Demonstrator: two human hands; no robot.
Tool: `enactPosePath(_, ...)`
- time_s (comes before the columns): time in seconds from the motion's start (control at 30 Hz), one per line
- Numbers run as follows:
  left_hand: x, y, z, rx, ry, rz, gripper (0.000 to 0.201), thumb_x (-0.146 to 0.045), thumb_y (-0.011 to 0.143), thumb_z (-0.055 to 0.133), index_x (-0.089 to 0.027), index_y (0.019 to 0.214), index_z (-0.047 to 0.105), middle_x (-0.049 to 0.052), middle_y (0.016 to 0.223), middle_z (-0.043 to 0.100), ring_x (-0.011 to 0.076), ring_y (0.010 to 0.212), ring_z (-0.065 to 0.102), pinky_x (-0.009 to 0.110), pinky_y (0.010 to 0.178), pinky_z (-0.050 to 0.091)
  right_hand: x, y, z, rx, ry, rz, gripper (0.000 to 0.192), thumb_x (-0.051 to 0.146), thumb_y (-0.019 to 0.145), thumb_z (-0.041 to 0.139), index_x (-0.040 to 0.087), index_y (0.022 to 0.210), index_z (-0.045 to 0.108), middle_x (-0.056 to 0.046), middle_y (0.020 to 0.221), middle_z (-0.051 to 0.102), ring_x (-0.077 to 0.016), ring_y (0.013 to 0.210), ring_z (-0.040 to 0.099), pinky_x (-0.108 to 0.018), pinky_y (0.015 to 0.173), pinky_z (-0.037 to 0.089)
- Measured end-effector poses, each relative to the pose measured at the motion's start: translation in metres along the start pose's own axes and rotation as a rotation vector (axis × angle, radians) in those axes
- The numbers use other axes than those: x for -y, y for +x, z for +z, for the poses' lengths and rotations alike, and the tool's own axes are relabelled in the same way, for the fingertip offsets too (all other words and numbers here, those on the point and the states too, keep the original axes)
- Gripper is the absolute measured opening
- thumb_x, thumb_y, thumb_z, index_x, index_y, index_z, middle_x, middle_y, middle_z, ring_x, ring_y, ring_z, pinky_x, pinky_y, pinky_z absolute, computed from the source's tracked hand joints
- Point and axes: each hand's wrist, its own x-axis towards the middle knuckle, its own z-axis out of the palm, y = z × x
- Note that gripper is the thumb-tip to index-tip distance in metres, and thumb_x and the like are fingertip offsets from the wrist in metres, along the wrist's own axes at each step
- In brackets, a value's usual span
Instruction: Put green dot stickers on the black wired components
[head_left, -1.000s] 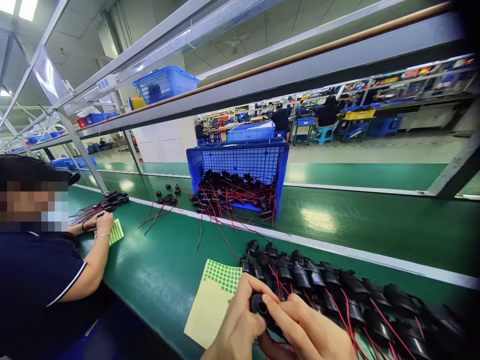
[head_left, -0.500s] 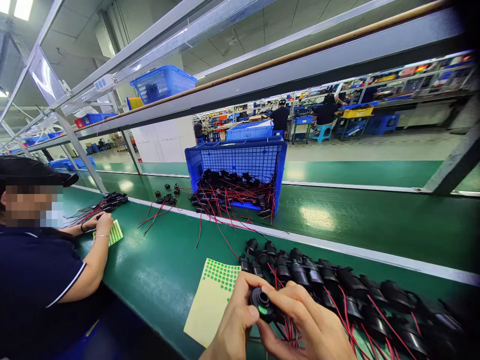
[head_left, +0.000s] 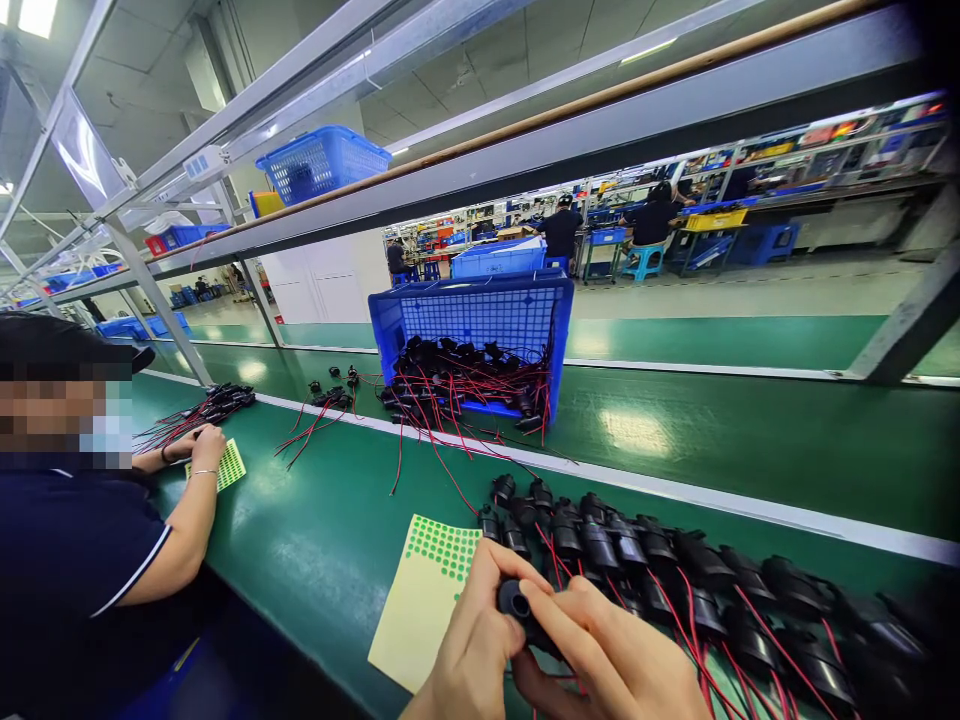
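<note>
Both of my hands hold one black cylindrical part with a round hollow nozzle, in front of me at the lower middle. My left hand grips its left side between thumb and bent fingers. My right hand closes round the other side, with its fingertips by the nozzle. Fingers hide much of the part's body. Left of my hands lies a pale yellow sheet with rows of green round stickers near its top. To the right, many similar black parts with red and black wires lie in rows.
A blue crate on its side spills wired black parts toward the green bench. At the left, a co-worker in a dark cap handles something above another sticker sheet. A metal shelf beam crosses overhead, carrying a blue basket.
The held part has turned a little in my hands. The green sticker visible on its face before is now out of sight. My right fingers have shifted toward the nozzle.
</note>
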Motion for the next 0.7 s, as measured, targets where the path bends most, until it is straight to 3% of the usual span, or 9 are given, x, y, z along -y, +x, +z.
enactPosePath(0.13, 0.007, 0.003, 0.005, -0.070, -0.075, -0.008, 0.024, -0.027, 0.081, 0.051, -0.016, 0.102, 0.057, 0.003, 0.093, 0.050, 0.0199, 0.089, 0.046, 0.034, 0.083, 0.035, 0.001, 0.004, 0.004, -0.021, 0.012, 0.007, 0.029, 0.009, 0.092, 0.056, 0.013, 0.121, 0.057, -0.006, 0.072, 0.072, -0.0170, 0.056, 0.066, -0.026, 0.051, 0.057)
enactPosePath(0.23, 0.007, 0.007, 0.005, -0.054, -0.229, -0.004, 0.024, -0.031, 0.082, 0.055, -0.017, 0.101, 0.057, 0.002, 0.092, 0.052, 0.0194, 0.092, 0.050, 0.034, 0.087, 0.037, -0.001, 0.013, 0.001, -0.003, 0.061, 0.090, 0.028, 0.014, 0.093, 0.053, 0.016, 0.121, 0.056, -0.002, 0.071, 0.066, -0.0145, 0.052, 0.063, -0.023, 0.047, 0.053)
enactPosePath(0.37, -0.005, 0.009, -0.001, 0.120, -0.376, -0.091, 0.033, -0.043, 0.093, 0.062, -0.018, 0.113, 0.057, 0.006, 0.106, 0.063, 0.0204, 0.104, 0.060, 0.036, 0.097, 0.041, -0.006, 0.025, -0.011, 0.182, 0.393, 0.467, 0.014, 0.021, 0.092, 0.058, 0.025, 0.105, 0.059, 0.003, 0.075, 0.059, -0.0112, 0.055, 0.060, -0.018, 0.048, 0.052)
enactPosePath(0.43, -0.009, 0.009, -0.004, 0.141, -0.416, -0.152, 0.034, -0.041, 0.093, 0.068, -0.018, 0.116, 0.058, 0.007, 0.109, 0.067, 0.0199, 0.102, 0.066, 0.037, 0.095, 0.047, -0.010, 0.027, -0.014, 0.267, 0.580, 0.662, 0.006, 0.030, 0.094, 0.058, 0.025, 0.098, 0.059, 0.003, 0.076, 0.059, -0.0122, 0.060, 0.060, -0.020, 0.053, 0.052)
enactPosePath(0.6, -0.007, 0.012, -0.003, 0.000, -0.617, -0.273, 0.038, -0.034, 0.084, 0.083, -0.011, 0.108, 0.065, 0.011, 0.103, 0.074, 0.0182, 0.090, 0.075, 0.033, 0.086, 0.058, -0.022, 0.028, -0.014, 0.354, 0.923, 0.911, 0.040, 0.060, 0.097, 0.052, 0.022, 0.097, 0.063, 0.001, 0.080, 0.060, -0.0153, 0.072, 0.058, -0.026, 0.066, 0.052)
enactPosePath(0.7, -0.006, 0.014, 0.005, -0.058, -0.687, -0.288, 0.040, -0.036, 0.081, 0.085, -0.008, 0.104, 0.069, 0.011, 0.094, 0.077, 0.0184, 0.085, 0.076, 0.031, 0.083, 0.061, -0.024, 0.027, -0.013, 0.379, 1.111, 0.995, 0.043, 0.064, 0.094, 0.057, 0.022, 0.096, 0.065, 0.001, 0.083, 0.060, -0.0144, 0.076, 0.057, -0.025, 0.070, 0.051)
